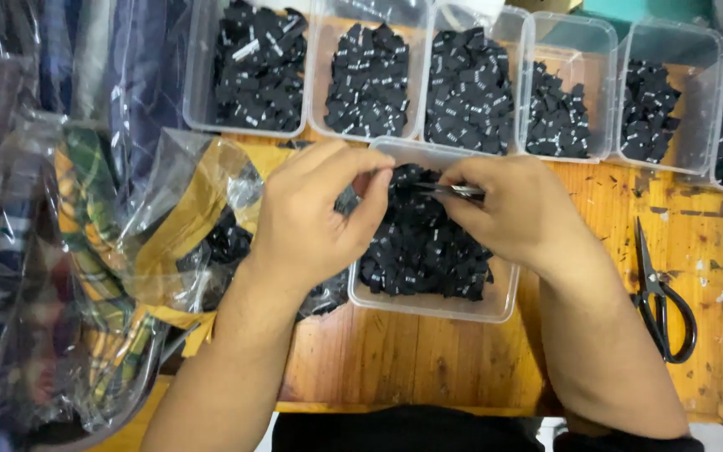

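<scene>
- Black fabric labels (424,243) with small white marks fill the clear plastic tub (462,305) that sits right under both hands, at the near middle of the wooden table (395,351).
- Over that tub the right hand (516,209) grips slim metal tweezers (453,191), fingers closed on them, tips pointing left toward the other hand.
- Just beside the tweezer tips, the left hand (315,218) has its thumb and forefinger pinched together; whether a label sits between them I cannot tell, since the spot is too small and dark.
- Both hands nearly meet above the tub's far rim, wrists apart and forearms angling in from the near edge.
- Left of the tub, touching the left forearm, lies a crumpled clear plastic bag (186,209) with yellow cloth and more dark pieces inside.
- Farther left, a heap of bagged plaid and striped garments (60,276) piles up along the table's side.
- Along the far edge stands a row of six more clear containers (566,33), each holding black labels.
- Black-handled scissors (661,293) lie shut on the bare wood to the right, well apart from the right hand.
- Scattered dark scraps and paint flecks dot the wood near the scissors.
</scene>
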